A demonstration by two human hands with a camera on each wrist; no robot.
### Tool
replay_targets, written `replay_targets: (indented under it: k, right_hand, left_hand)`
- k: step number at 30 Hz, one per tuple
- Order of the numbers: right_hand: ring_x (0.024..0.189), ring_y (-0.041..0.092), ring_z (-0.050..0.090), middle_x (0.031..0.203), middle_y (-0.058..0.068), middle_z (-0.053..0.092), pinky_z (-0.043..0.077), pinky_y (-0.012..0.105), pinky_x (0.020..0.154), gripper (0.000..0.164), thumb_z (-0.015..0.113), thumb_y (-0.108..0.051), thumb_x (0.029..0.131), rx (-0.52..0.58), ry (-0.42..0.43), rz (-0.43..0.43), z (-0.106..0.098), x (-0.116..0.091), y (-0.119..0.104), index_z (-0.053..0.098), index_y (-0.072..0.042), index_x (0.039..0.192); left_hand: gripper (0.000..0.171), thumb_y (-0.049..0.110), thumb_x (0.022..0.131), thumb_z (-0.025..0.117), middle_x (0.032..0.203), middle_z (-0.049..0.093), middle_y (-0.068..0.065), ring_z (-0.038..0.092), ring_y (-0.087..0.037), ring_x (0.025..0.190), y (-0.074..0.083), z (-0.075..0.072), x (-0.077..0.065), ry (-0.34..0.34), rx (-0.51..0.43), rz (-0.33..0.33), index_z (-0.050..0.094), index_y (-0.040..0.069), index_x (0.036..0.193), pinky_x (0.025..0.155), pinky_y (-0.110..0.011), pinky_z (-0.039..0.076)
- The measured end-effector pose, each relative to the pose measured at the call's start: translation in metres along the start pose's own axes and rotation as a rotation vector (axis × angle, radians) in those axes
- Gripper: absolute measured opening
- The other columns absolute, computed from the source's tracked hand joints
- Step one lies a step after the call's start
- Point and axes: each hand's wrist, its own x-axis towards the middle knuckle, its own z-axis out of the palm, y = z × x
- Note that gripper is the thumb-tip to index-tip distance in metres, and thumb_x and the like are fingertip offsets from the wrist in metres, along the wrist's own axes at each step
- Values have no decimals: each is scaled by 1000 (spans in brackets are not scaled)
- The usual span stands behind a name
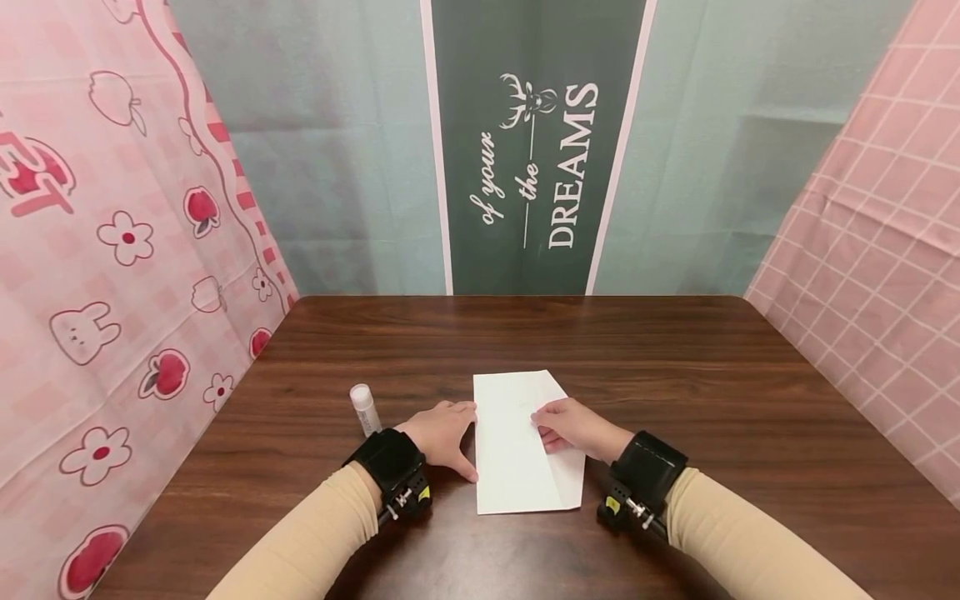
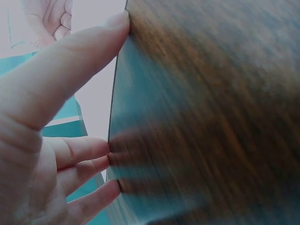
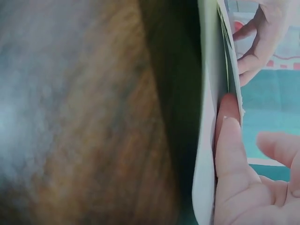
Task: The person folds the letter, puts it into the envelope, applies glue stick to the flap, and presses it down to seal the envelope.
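Observation:
A white paper envelope (image 1: pixel 510 442) lies on the table between the hands, its flap (image 1: pixel 567 479) with slanted corners on the right side. My left hand (image 1: pixel 438 437) rests at its left edge; the left wrist view shows thumb and straight fingers (image 2: pixel 84 150) spread along that edge. From the right, my right hand (image 1: pixel 581 425) holds the envelope at its mouth, where panel and flap meet. The right wrist view shows fingertips (image 3: pixel 229 105) tucked between the paper layers, with another digit raised outside the panel.
A white glue stick (image 1: pixel 365 408) stands beyond my left wrist, partly hidden by the black wrist strap (image 1: pixel 390 458). The dark wood table (image 1: pixel 712 400) ends at hanging cloths behind and on both sides. Another black strap (image 1: pixel 651 471) sits on my right wrist.

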Motion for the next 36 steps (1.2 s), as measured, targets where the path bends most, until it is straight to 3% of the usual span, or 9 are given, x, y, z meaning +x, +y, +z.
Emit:
replay_targets:
  k: [6, 16, 36]
  right_hand:
    - [76, 19, 57, 87, 13, 57, 53, 34, 74, 32, 52, -14, 95, 48, -67, 6, -2, -2, -2, 54, 14, 110]
    - [80, 20, 58, 92, 15, 57, 52, 33, 76, 44, 55, -25, 94, 47, -64, 60, -2, 1, -1, 52, 13, 115]
    - [89, 22, 59, 103, 18, 57, 50, 37, 81, 52, 54, -25, 94, 95, -77, 93, 2, 8, 1, 40, 14, 127]
  left_hand:
    - [85, 51, 66, 79, 144, 38, -10, 37, -26, 128, 1, 0, 0, -1, -8, -5, 49, 4, 130, 99, -38, 37]
    - [85, 53, 66, 78, 144, 38, -9, 37, -26, 128, -1, 2, 2, 0, 4, -6, 50, 5, 130, 99, -36, 38]
    - [88, 54, 65, 78, 144, 37, -9, 38, -26, 126, -3, 4, 4, -12, 14, -17, 48, 5, 132, 96, -37, 41]
